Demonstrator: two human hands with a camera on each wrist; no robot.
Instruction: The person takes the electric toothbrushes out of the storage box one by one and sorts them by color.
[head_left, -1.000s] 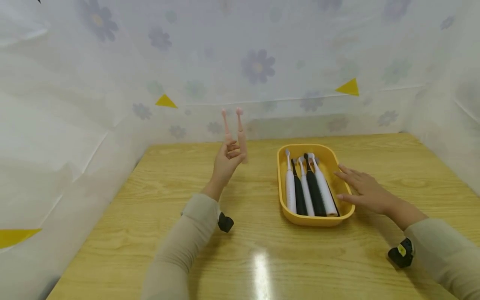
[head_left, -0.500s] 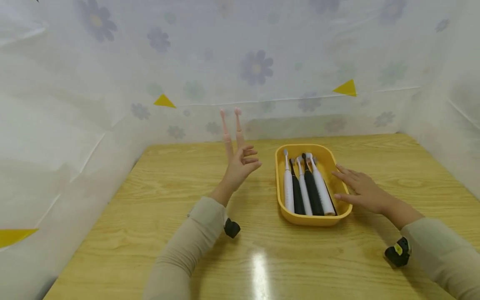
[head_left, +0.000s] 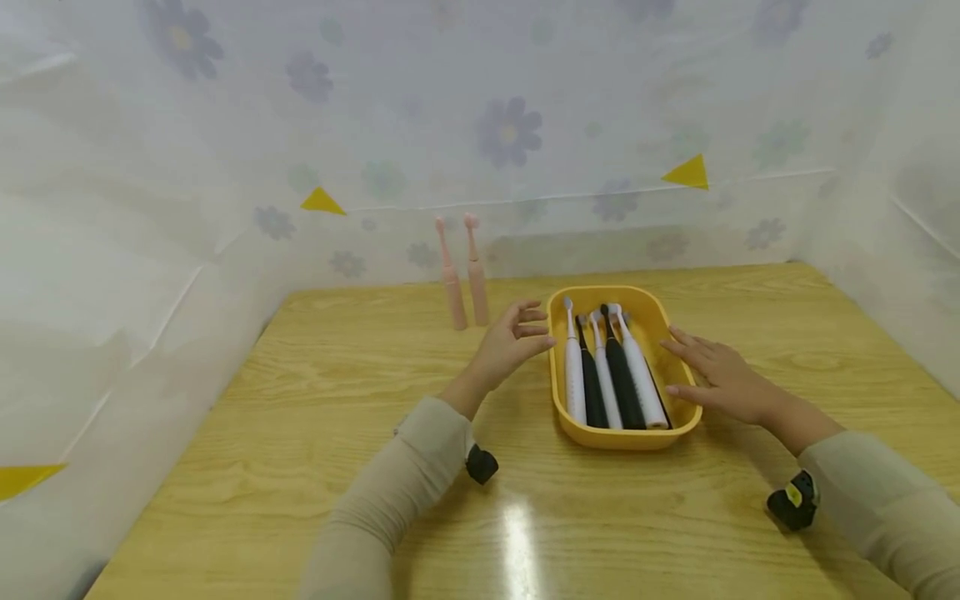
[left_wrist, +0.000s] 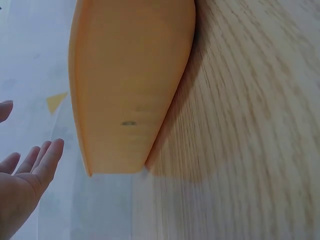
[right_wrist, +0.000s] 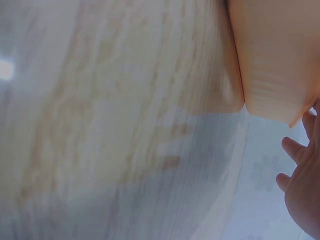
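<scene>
My left hand (head_left: 510, 343) is in the air beside the left rim of a yellow tray (head_left: 626, 441), its fingers loosely bent with nothing between them. In the left wrist view, the fingertips (left_wrist: 59, 144) show just off the tray's side wall. At the opposite rim, my right hand (head_left: 727, 382) has its fingers spread, with the fingertips reaching over the edge. Inside the tray lie several electric toothbrushes, among them a white toothbrush (head_left: 574, 383) and a black toothbrush (head_left: 624, 383). Two pink electric toothbrushes, one on the left (head_left: 454, 298) and one on the right (head_left: 477, 292), stand upright on the table.
The wooden table (head_left: 300, 450) backs onto a pale flowered curtain (head_left: 420, 100), which also encloses both sides. Yellow triangles (head_left: 686, 172) mark the curtain. A small black wrist camera (head_left: 482, 464) hangs below the left sleeve, and a second black camera (head_left: 793, 502) below the right.
My left hand has let go of the right pink toothbrush, leaving it upright beside the other, and has moved right to the tray's left rim. The right hand has stayed at the tray.
</scene>
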